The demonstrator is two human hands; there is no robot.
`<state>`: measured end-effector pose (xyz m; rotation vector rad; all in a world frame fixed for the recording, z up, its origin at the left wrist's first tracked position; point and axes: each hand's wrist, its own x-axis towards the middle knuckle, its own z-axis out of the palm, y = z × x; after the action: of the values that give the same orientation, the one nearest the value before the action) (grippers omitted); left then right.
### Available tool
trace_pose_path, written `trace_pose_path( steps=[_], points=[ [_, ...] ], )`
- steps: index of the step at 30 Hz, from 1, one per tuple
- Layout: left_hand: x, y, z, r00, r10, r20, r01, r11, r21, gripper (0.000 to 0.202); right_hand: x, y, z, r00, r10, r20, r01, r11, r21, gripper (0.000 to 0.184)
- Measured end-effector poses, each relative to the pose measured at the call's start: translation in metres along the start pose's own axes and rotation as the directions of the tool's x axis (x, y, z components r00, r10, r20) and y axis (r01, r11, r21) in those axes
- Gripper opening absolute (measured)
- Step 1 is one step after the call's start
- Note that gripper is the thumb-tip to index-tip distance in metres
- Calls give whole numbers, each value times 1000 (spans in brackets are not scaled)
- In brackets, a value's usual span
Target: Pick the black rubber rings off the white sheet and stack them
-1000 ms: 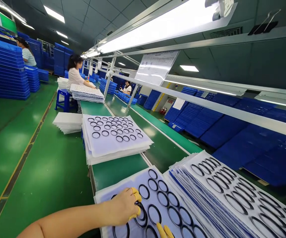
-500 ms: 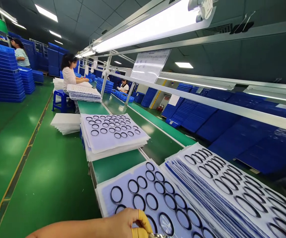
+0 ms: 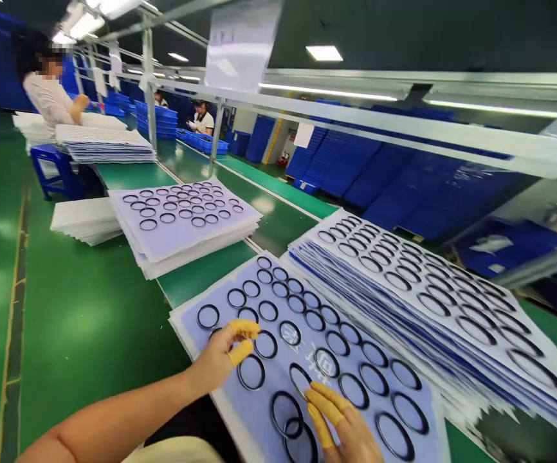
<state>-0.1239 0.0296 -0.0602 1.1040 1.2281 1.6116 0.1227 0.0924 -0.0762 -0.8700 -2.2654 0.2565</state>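
A pale sheet (image 3: 196, 337) covered with rows of black rubber rings (image 3: 252, 372) lies in front of me on the green bench. My left hand (image 3: 218, 360), with yellow finger cots, rests on the sheet's left part, its fingers stretched out beside a ring. At the bottom edge my right hand (image 3: 343, 427), also in yellow cots, lies flat with its fingertips touching a ring (image 3: 301, 379). Neither hand holds anything. Two rings (image 3: 291, 421) overlap just left of my right hand.
A fanned stack of ring sheets (image 3: 428, 289) lies to the right, another stack (image 3: 182, 222) farther along the bench. The green conveyor belt (image 3: 278, 218) runs between them. A seated co-worker (image 3: 47, 93) on a blue stool (image 3: 56, 170) works at the far left; blue crates (image 3: 356, 167) are piled behind.
The camera has tilted down and swung right. My left hand has opened and moved up the sheet, and my right hand has come into view on the rings.
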Motion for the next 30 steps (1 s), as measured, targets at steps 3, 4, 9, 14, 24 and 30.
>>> trace_pose_path(
  steps=[3,4,9,14,24,30],
  points=[
    [3,-2,-9,998,-55,-39,55,999,3,30,5,7,-2,996,-66,59,82,941,-329,39],
    [3,-3,-11,996,-69,-57,69,998,10,29,7,7,-1,996,-54,73,77,929,-363,39],
    [0,-3,-9,996,-60,-62,65,993,96,22,19,-3,19,991,-29,134,77,927,-368,27],
    [-3,-5,-10,997,69,31,-76,945,317,18,27,-1,23,994,-33,105,69,928,-367,26],
    [-16,-16,4,903,218,370,-403,727,556,22,-62,11,-70,997,57,-49,-73,894,-441,30],
    [-17,-8,46,734,279,619,-621,645,446,21,-127,0,-79,991,120,-58,-132,839,-528,30]
  ],
)
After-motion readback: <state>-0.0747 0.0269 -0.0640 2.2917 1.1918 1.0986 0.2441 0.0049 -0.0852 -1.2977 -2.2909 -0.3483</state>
